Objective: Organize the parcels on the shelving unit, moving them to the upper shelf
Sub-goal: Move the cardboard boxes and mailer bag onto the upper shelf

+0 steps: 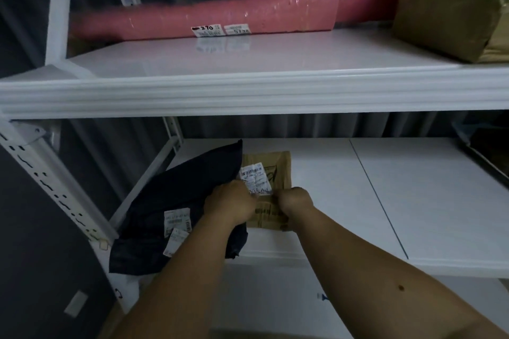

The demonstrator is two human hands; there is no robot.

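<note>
Both hands, left [230,202] and right [294,199], grasp the flat brown paper parcel [271,173] on the lower shelf [413,201], beside the black plastic mailer [176,201], both awaiting the upper shelf [275,60].

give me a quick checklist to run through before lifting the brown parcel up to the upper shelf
1. Both hands on the brown parcel: ok, the left hand and right hand have fingers curled at its middle.
2. Grip firm: cannot tell, the fingertips are hidden.
3. Brown parcel free of the black parcel: not ok, the black one overlaps its left edge.
4. Landing spot on the upper shelf: ok, bare surface shows in front of the pink wrapped roll.
5. Room beside the tan box: ok, it sits at the far right.
</note>
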